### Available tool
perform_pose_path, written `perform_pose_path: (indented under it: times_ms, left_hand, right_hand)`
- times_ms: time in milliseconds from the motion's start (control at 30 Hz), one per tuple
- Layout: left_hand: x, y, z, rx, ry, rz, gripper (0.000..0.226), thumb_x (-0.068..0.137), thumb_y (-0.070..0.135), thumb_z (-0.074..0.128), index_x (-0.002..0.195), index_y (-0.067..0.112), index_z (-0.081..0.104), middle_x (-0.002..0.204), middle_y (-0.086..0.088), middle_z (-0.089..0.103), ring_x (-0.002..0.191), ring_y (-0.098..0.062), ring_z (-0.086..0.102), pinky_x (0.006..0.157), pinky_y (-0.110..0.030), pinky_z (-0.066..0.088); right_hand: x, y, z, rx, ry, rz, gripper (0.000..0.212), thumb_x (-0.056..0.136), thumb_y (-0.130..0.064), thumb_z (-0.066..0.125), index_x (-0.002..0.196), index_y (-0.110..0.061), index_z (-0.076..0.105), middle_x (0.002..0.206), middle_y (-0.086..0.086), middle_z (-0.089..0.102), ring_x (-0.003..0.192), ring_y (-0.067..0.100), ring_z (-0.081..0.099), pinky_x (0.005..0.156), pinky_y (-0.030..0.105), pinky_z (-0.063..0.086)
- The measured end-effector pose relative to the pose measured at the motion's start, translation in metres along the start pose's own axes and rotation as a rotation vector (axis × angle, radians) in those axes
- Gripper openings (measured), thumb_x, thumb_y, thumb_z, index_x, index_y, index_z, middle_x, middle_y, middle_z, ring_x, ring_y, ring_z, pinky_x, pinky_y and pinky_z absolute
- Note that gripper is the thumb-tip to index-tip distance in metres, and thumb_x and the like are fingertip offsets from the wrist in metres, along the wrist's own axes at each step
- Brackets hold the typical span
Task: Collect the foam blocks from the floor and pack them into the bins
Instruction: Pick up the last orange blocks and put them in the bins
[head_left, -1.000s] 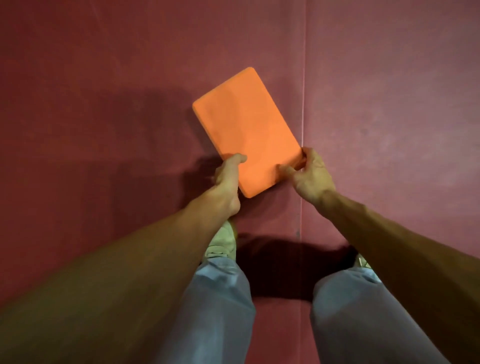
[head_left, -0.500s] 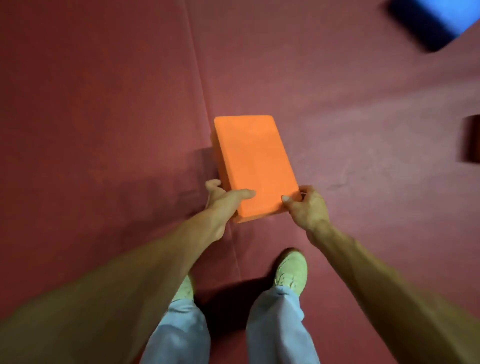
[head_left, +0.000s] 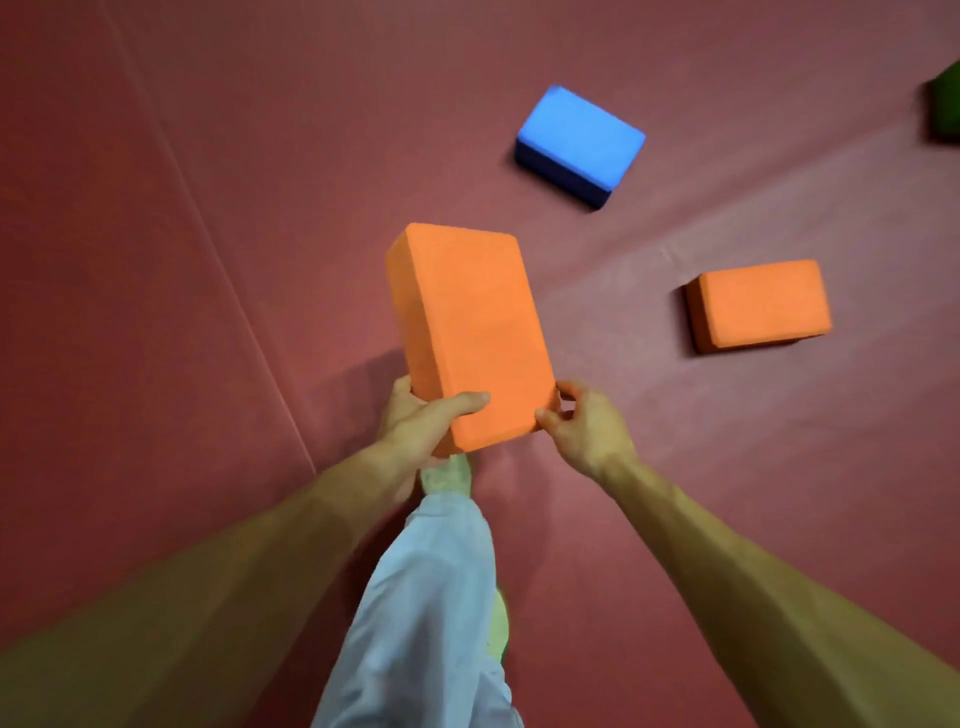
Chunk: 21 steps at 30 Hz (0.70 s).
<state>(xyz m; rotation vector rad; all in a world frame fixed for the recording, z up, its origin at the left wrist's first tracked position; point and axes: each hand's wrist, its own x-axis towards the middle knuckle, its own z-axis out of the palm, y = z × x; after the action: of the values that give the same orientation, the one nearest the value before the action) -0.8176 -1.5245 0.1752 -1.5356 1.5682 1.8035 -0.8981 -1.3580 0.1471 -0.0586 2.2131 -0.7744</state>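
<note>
Head view (the only one): a person is holding an orange foam block (head_left: 470, 332) up off the red floor mat (head_left: 208, 260), out in front of the body, long axis pointing away.

The left hand (head_left: 415, 426) is gripping the near-left corner, thumb lying across the top face, fingers curling round the side & underneath. The right hand (head_left: 587, 431) is pinching the near-right corner, thumb on the top edge, fingers curled against the side. Both sets of fingers are clamping the near end; the far end is sticking out unsupported.

Other blocks are lying on the mat: a blue block (head_left: 579, 137) well ahead & a second orange block (head_left: 761, 304) off to the right, well apart from each other. Something dark green (head_left: 945, 106) is showing at the far right edge, prob. another block, but it's cut off. No bin is showing.

Handling, as a judgement: the block is looking light & fairly stiff, w/ a matte, grippy skin & rounded corners. It isn't sagging though held by one end. It isn't likely to be slipping or breaking, though hard pinching may be denting it. A better hold would be palms on the two long sides near the middle, or one hand spanning the width, freeing the other.
</note>
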Motion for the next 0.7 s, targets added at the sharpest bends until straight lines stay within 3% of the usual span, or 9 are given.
perform_pose_path:
  times_ms: [67,167,267,400,500,700]
  left_hand:
    - [0.017,0.022,0.016,0.066,0.008,0.041,0.071,0.065,0.033,0.086,0.123,0.026,0.047,0.108,0.009,0.065,0.094,-0.012,0.065,0.076,-0.037,0.058]
    - [0.043,0.053,0.036,0.152,0.029,0.053,0.074,0.063,0.034,0.087,0.125,0.025,0.047,0.112,0.007,0.064,0.098,-0.014,0.064,0.085,-0.041,0.056]
    - [0.068,0.075,0.051,0.240,0.000,0.064,0.076,0.064,0.038,0.086,0.127,0.025,0.046,0.108,0.010,0.062,0.099,-0.013,0.062,0.087,-0.041,0.055]
    - [0.093,0.107,0.082,0.306,-0.092,0.045,0.069,0.068,0.037,0.084,0.124,0.027,0.045,0.104,0.013,0.061,0.094,-0.009,0.062,0.082,-0.037,0.055]
    - [0.111,0.123,0.112,0.227,-0.231,-0.088,0.065,0.070,0.038,0.082,0.125,0.023,0.051,0.112,0.005,0.066,0.098,-0.013,0.065,0.079,-0.041,0.059]
    - [0.145,0.126,0.193,0.287,-0.224,-0.087,0.080,0.049,0.049,0.085,0.121,0.026,0.057,0.110,0.004,0.070,0.096,-0.016,0.068,0.065,-0.034,0.059]
  right_hand:
    - [0.019,-0.003,-0.019,-0.031,0.021,0.010,0.044,0.087,-0.020,0.063,0.129,-0.012,0.055,0.128,0.008,0.058,0.112,0.026,0.058,0.093,0.034,0.045]
    - [0.050,-0.004,-0.045,-0.024,0.040,0.162,0.041,0.087,-0.029,0.062,0.126,-0.018,0.057,0.128,0.006,0.058,0.119,0.025,0.054,0.103,0.047,0.039]
    - [0.078,0.003,-0.069,0.024,0.059,0.278,0.040,0.089,-0.031,0.059,0.127,-0.020,0.056,0.124,0.005,0.060,0.120,0.025,0.053,0.105,0.048,0.037]
    - [0.102,0.022,-0.101,0.183,0.063,0.332,0.061,0.089,-0.035,0.060,0.143,-0.022,0.036,0.129,0.003,0.056,0.115,0.025,0.056,0.102,0.040,0.042]
    - [0.114,0.037,-0.127,0.298,-0.010,0.333,0.077,0.084,-0.044,0.063,0.148,-0.027,0.023,0.124,0.002,0.061,0.112,0.024,0.060,0.103,0.046,0.043]
    - [0.146,0.098,-0.179,0.435,0.082,0.427,0.061,0.087,-0.042,0.062,0.139,-0.022,0.039,0.119,-0.002,0.060,0.110,0.021,0.061,0.103,0.043,0.044]
